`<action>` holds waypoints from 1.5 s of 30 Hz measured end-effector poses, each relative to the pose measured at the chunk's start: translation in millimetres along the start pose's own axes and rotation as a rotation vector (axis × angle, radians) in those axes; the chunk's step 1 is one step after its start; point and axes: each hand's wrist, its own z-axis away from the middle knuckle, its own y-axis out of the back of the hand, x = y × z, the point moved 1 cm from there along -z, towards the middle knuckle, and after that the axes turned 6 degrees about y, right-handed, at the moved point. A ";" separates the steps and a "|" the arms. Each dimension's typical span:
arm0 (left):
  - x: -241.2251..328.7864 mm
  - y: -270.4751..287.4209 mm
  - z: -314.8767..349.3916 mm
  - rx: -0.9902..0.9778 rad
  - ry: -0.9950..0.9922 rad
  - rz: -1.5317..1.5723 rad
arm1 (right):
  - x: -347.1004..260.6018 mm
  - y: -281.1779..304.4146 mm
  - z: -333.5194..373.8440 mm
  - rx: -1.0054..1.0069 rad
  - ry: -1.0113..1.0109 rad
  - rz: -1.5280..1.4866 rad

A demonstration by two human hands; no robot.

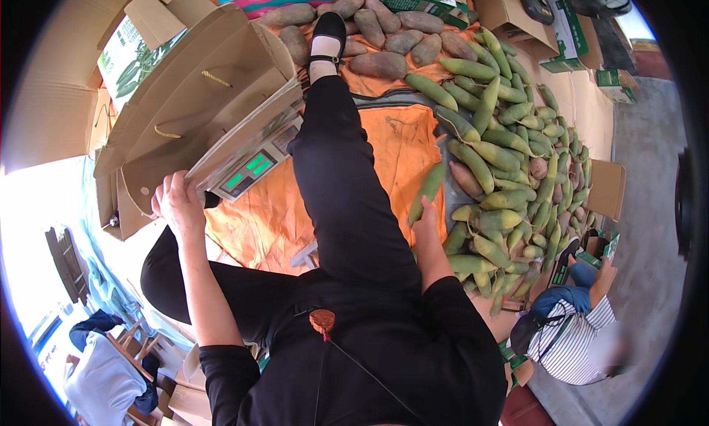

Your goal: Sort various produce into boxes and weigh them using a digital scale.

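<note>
My right hand (425, 228) is closed round the lower end of a long green radish (428, 188), held beside my right thigh at the left edge of a large heap of green radishes (509, 160). My left hand (179, 202) grips the near edge of an open cardboard box (177, 108) with yellow rope handles; the fingertips are partly hidden. The box stands on its scale (255, 167) or just beside it; I cannot tell which. Two panels on the scale glow green.
Reddish-brown roots (380, 64) lie at the far end of the orange sheet (399, 134). My outstretched leg (336, 145) crosses the middle. More cartons (509, 16) stand far right. At the lower right sits a person in a striped shirt (572, 337); another person (103, 374) is lower left.
</note>
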 end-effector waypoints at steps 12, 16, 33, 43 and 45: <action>5.2 4.9 -2.5 0.000 0.019 0.035 | -53.7 -15.3 25.0 0.125 0.055 0.235; 3.2 5.0 -2.3 -0.005 0.034 0.053 | -40.8 -1.7 41.3 -0.022 0.301 0.345; 6.9 11.3 -5.0 0.036 0.024 0.087 | -47.5 -57.0 22.4 -0.301 0.187 0.413; 4.0 11.5 -1.6 0.046 0.021 0.117 | -188.1 -214.1 235.8 -0.735 1.164 0.832; 5.3 11.4 -0.8 0.048 0.013 0.119 | -206.8 -245.8 276.5 -0.917 1.450 0.963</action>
